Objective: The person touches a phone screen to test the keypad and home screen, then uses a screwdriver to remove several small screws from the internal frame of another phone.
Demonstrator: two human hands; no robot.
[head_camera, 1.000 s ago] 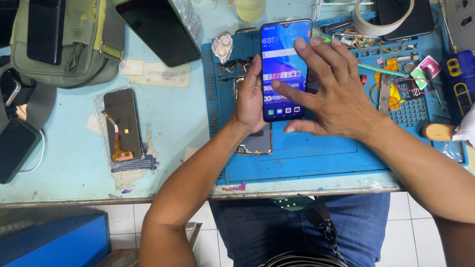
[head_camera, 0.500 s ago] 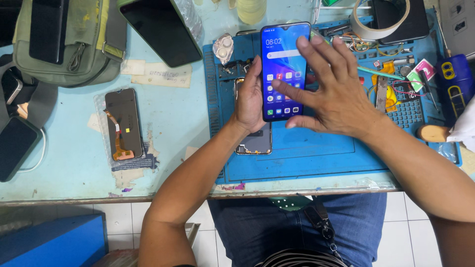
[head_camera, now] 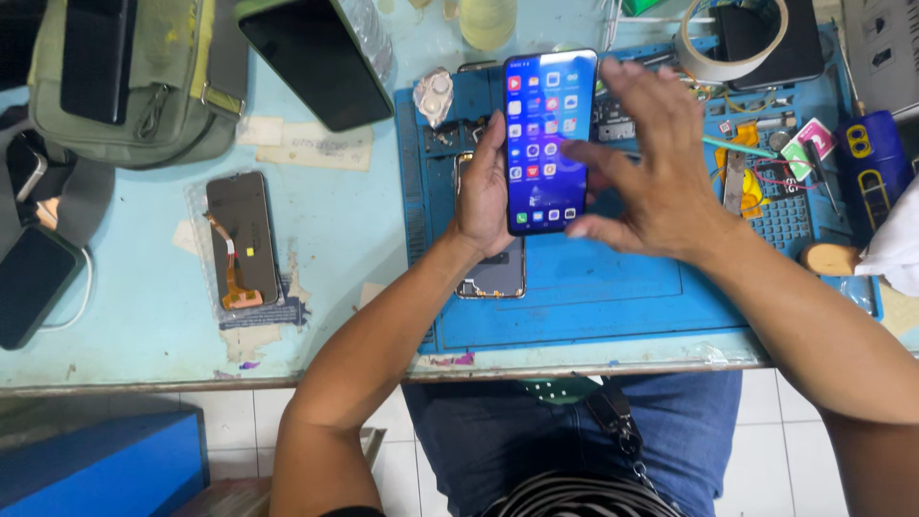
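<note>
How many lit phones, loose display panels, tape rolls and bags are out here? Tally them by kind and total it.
Lit phone, held in the left hand: 1
Loose display panel: 1
Tape roll: 1
Green bag: 1
Total: 4

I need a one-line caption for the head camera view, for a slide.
Left hand holds a lit smartphone above a blue repair mat while the right hand thumb touches its screen.

Bag: an olive bag (head_camera: 144, 86) lay at the tabletop's (head_camera: 144, 325) far left.
Spare screen: a dark panel (head_camera: 241, 235) with an orange ribbon rested mid-left.
Tape: a pale roll (head_camera: 732, 43) sat top right.
Mat: a blue work mat (head_camera: 613, 297) covered the right side.
</note>
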